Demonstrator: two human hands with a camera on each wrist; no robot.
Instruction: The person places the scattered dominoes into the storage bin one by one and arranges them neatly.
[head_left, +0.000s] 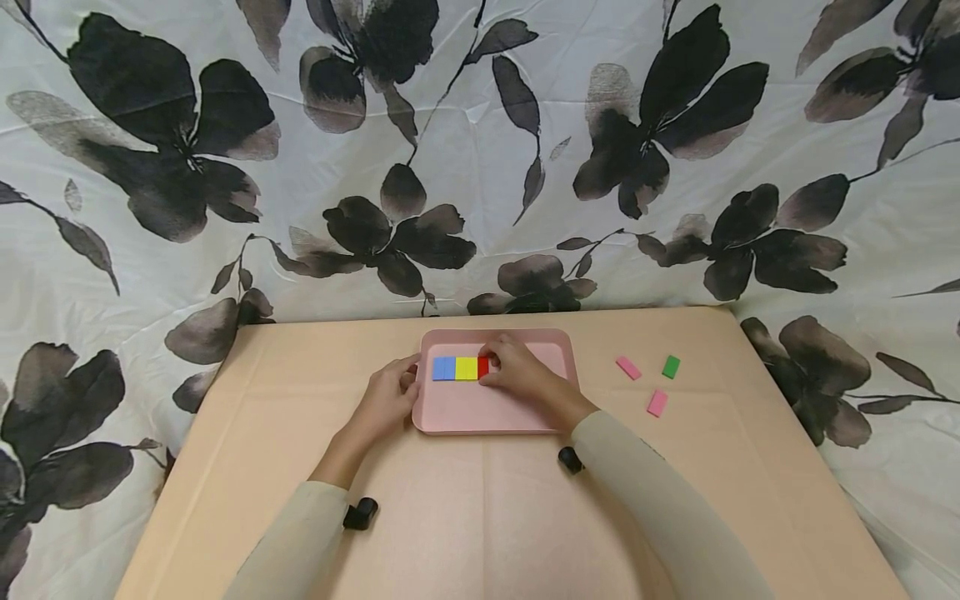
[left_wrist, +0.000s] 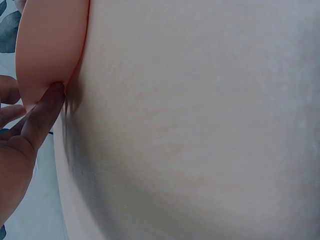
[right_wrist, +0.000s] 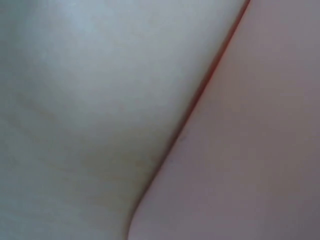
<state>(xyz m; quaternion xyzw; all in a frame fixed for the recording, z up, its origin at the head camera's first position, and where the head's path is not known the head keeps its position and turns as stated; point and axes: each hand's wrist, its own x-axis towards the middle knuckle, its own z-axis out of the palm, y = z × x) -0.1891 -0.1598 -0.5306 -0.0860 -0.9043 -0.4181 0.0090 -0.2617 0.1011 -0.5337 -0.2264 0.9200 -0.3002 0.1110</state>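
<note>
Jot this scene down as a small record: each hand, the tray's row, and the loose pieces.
Left hand: holds the pink tray at its left edge
Right hand: pinches the red piece
Row, left to right: blue section, yellow section, red piece
Loose on table, right of tray: two pink pieces, one green piece

Blue blocks [head_left: 438, 369], yellow blocks [head_left: 461, 369] and a red block [head_left: 482, 369] form a row on a rounded pink tray [head_left: 465, 410].

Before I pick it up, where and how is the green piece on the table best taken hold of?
Probably pinch the green piece by its two long edges, coming from above: it is small, oblong and appears to lie flat on the table, apart from the pink pieces. The right hand is nearer.
</note>
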